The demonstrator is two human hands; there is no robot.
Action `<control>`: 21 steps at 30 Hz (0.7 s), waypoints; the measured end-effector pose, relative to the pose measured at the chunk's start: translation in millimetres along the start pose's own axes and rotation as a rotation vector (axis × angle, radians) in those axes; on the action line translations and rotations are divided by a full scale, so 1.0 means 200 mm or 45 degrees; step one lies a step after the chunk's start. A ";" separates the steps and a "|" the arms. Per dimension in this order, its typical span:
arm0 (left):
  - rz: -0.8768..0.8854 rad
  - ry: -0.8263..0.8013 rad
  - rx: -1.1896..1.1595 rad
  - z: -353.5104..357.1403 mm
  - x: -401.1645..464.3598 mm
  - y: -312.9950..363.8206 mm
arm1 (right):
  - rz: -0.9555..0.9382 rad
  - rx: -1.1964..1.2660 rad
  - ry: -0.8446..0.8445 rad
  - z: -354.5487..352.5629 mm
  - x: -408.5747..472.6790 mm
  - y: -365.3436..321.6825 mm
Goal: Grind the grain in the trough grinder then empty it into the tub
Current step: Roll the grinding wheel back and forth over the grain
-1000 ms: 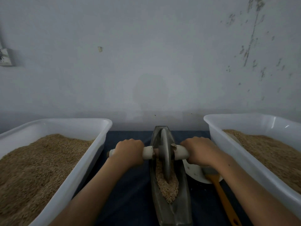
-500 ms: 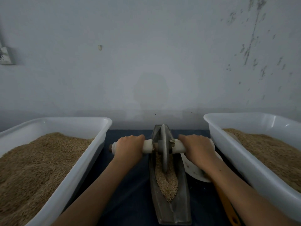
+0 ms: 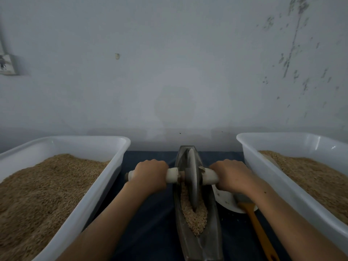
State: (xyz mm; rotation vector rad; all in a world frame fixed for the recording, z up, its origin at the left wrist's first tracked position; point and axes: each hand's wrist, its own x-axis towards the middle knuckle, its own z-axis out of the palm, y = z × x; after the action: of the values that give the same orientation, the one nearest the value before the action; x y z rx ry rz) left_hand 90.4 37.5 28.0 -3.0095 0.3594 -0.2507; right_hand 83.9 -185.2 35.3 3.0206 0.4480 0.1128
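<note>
A dark boat-shaped trough grinder (image 3: 211, 232) lies lengthwise on the dark cloth between two tubs. Brown grain (image 3: 194, 217) fills its groove. A grey metal wheel (image 3: 193, 178) stands upright in the groove on a white axle handle (image 3: 172, 175). My left hand (image 3: 149, 175) grips the left end of the handle. My right hand (image 3: 232, 175) grips the right end. A white tub (image 3: 105, 187) heaped with grain stands at the left, another white tub (image 3: 263, 166) with grain at the right.
A white bowl (image 3: 226, 199) sits just right of the trough, partly under my right arm. An orange-handled tool (image 3: 258, 230) lies with its head in that bowl. A pale wall rises close behind the table, with a socket (image 3: 5, 65) at far left.
The wheel and both hands rolled away from me toward the trough's far end, then came back a little toward me. More grain shows in front of the wheel than one second ago.
</note>
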 end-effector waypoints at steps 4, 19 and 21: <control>-0.029 0.235 -0.003 0.03 -0.01 0.01 | 0.027 -0.008 0.325 0.07 0.01 0.00; 0.054 -0.134 0.026 -0.02 -0.01 -0.01 | 0.018 0.083 -0.236 -0.04 -0.02 0.00; 0.045 -0.055 0.040 -0.01 0.00 0.00 | 0.038 0.073 -0.195 -0.03 -0.01 -0.01</control>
State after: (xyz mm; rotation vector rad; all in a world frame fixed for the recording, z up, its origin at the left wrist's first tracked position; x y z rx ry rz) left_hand 89.6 37.6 30.0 -2.9698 0.4002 -0.1861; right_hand 80.9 -184.1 40.4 3.0624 0.3993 -0.1314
